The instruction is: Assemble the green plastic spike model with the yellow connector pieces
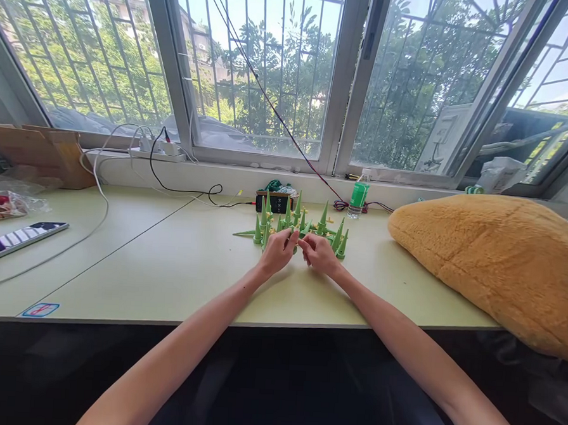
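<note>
1. Green cones (322, 219), small yellow parts (304, 211) among them, sit in a spiky cluster on the pale table (167, 263), in front of the upright dark display (275, 204). Most stand point up; at the cluster's left edge a lying cone (245, 234) points outward.
2. They look like light, stiff plastic (a judgement from the sheen alone), probably a little slippery on the taper and easy to tip over. The wider base seems the better place to take hold; the thin tip offers little to pinch. The yellow parts, being small, likely call for fingertips.
3. The left hand (278, 250) is at the near edge of the cluster, fingers curled inward, thumb toward the other hand. The right hand (317, 252) faces it, fingers bent, fingertips just beside the left thumb.
4. Both forearms reach forward over the table edge, converging. Whether either hand grasps a piece, I cannot tell; the fingers hide it.
</note>
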{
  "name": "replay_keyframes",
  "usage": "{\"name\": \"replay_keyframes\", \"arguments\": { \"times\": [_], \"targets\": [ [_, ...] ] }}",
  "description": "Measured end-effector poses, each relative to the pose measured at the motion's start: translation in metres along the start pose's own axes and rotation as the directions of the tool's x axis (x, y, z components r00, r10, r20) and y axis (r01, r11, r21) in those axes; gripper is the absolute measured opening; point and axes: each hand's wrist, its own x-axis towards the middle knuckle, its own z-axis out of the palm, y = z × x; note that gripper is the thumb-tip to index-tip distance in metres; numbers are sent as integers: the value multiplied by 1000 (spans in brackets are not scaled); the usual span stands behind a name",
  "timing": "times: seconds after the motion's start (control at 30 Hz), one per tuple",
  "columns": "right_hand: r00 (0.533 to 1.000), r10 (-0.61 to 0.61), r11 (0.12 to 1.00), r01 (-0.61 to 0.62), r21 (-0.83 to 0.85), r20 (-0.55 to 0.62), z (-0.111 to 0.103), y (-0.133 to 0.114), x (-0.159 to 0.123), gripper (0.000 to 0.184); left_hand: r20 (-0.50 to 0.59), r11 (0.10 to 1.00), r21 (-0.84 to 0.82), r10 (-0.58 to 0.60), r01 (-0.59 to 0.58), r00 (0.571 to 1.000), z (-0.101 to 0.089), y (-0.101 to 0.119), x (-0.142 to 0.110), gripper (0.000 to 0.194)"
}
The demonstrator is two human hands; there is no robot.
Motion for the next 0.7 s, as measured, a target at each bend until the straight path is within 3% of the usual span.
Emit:
{"name": "replay_keyframes", "arguments": {
  "times": [0.3, 0.43, 0.6, 0.7],
  "targets": [
    [997, 20, 998, -24, -55, -73, 0, -2, 0, 47, 51, 997, -59, 51, -48, 997, -3, 3, -1, 54],
    [990, 32, 999, -36, -30, -136, 0, -2, 0, 47, 14, 991, -133, -3, 5, 1000, -5, 7, 0, 56],
    [973, 37, 999, -27, 45, -229, -3, -6, -1, 45, -163, 995, -87, -64, 50, 985, -5, 10, 3, 48],
    [969, 42, 998, -29, 58, -242, -4, -10, -3, 46, -69, 983, -98, -160, 153, 985, -4, 11, 4, 59]
  ]
}}
